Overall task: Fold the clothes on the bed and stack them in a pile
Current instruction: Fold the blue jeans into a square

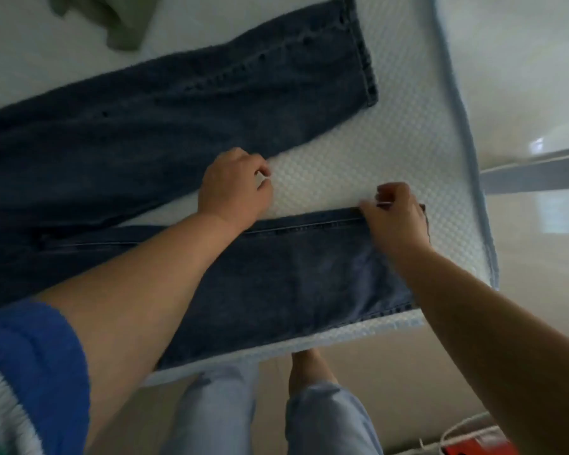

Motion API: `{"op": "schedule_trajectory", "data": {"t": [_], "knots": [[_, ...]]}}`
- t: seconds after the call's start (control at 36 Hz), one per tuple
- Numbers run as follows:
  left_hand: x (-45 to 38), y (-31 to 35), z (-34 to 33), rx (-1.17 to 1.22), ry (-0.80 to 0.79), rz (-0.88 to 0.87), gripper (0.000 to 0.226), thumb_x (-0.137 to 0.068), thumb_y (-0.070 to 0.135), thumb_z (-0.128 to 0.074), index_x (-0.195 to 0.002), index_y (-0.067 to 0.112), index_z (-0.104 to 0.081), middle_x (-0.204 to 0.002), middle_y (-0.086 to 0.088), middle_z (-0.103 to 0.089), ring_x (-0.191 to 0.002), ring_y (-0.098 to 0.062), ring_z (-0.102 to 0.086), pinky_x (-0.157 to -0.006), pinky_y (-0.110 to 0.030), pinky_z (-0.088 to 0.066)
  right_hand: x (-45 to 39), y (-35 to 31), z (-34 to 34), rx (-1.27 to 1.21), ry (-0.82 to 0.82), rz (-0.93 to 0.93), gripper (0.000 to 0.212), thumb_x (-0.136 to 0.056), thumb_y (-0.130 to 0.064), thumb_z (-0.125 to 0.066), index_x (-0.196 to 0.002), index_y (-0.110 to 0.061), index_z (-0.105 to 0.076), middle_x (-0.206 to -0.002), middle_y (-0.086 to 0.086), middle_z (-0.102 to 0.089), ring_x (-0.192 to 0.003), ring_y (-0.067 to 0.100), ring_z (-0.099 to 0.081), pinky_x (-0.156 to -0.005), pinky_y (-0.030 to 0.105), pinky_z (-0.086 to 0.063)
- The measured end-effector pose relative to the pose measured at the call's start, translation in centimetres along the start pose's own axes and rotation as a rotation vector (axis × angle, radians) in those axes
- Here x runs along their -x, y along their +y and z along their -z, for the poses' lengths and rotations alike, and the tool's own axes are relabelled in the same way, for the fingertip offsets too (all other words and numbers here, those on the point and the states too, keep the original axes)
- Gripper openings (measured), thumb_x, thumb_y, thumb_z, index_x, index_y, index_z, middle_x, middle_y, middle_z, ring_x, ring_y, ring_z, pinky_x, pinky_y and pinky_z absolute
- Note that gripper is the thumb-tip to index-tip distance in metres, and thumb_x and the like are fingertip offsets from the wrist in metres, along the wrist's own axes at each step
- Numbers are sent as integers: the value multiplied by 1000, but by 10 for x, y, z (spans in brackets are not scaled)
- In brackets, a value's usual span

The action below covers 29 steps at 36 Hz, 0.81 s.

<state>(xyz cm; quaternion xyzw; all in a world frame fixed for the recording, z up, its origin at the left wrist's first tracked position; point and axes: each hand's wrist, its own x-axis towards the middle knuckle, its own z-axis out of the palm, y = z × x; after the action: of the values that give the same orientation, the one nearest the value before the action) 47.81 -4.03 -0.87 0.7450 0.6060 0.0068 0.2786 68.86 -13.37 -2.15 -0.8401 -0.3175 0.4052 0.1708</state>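
Note:
Dark blue jeans (145,136) lie spread on the white mattress (358,165), their two legs apart. The far leg runs to the upper right. The near leg (293,277) lies along the mattress's front edge. My right hand (396,221) pinches the near leg's hem at its far corner. Between the two legs, my left hand (235,187) hovers over bare mattress with fingers curled, and nothing shows in its grasp. Its wrist crosses the near leg's seam.
A crumpled green garment (112,21) lies at the top left of the bed. Blue piping (467,152) marks the mattress's right edge, with pale floor beyond. My legs in light blue trousers (217,418) stand at the bed's front. White cords and a red object (473,444) lie on the floor.

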Motion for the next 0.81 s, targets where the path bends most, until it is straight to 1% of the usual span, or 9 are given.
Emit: {"op": "schedule_trajectory", "data": {"t": [0.14, 0.22, 0.28, 0.36, 0.44, 0.53, 0.64, 0.75, 0.81], "knots": [[-10, -56, 29, -5, 43, 68, 27, -85, 21, -59, -110, 14, -63, -111, -10, -57, -105, -27, -50, -88, -35, -40, -54, -58, -26, -305, 7, -171, 64, -77, -43, -70, -128, -13, -44, -105, 2, -59, -91, 21, -58, -80, 37, -50], [-19, -80, 41, 36, 47, 87, 35, -87, 24, -59, -120, 15, -58, -119, -10, -55, -111, -27, -48, -94, -36, -37, -79, -84, -32, -525, 33, -232, 62, -77, -32, -73, -129, -14, -44, -91, 3, -61, -67, 14, -61, -64, 31, -55], [-26, -91, 48, 56, 33, 83, 37, -88, 27, -58, -123, 15, -56, -124, -9, -53, -114, -26, -47, -96, -36, -36, -89, -97, -33, -561, 101, -199, 59, -78, -25, -72, -129, -20, -42, -95, 1, -61, -69, 14, -61, -60, 28, -53], [-38, -102, 58, 85, 9, 78, 38, -90, 31, -56, -126, 17, -55, -128, -7, -50, -116, -24, -46, -96, -35, -36, -95, -109, -30, -459, 219, -162, 56, -81, -28, -67, -131, -21, -44, -110, 5, -60, -84, 19, -59, -69, 31, -49], [-50, -110, 67, 93, 32, 66, 36, -91, 33, -53, -124, 19, -56, -127, -6, -50, -115, -24, -47, -94, -35, -38, -97, -115, -19, -147, 293, -103, 29, -80, -37, -64, -100, -16, -62, -107, 13, -63, -83, 25, -58, -68, 33, -46], [-66, -116, 74, 78, 56, 45, 37, -93, 35, -51, -124, 17, -58, -127, -7, -52, -116, -25, -47, -99, -39, -39, -103, -125, -9, 25, 305, -30, 41, -73, -50, -62, -93, -15, -66, -107, 13, -62, -98, 32, -58, -86, 46, -50], [-92, -124, 76, -4, 100, 42, 35, -95, 35, -48, -121, 16, -61, -124, -10, -56, -111, -31, -50, -97, -43, -39, -127, -149, -4, 42, 174, 2, 40, -77, -52, -64, -90, -14, -61, -91, 8, -64, -83, 27, -60, -71, 38, -51], [-110, -131, 75, -97, 117, 105, 34, -95, 34, -48, -122, 17, -61, -126, -12, -55, -113, -33, -47, -94, -45, -37, -153, -169, -6, 9, 75, -74, 59, -74, -53, -69, -110, -7, -59, -103, 9, -61, -93, 31, -59, -75, 41, -52], [-115, -132, 73, -122, 88, 125, 34, -94, 34, -51, -122, 19, -61, -127, -12, -53, -115, -33, -45, -94, -44, -36, -161, -173, -4, -12, 37, -59, 43, -75, -49, -70, -97, -14, -62, -97, 6, -63, -89, 29, -61, -68, 37, -52]]}}
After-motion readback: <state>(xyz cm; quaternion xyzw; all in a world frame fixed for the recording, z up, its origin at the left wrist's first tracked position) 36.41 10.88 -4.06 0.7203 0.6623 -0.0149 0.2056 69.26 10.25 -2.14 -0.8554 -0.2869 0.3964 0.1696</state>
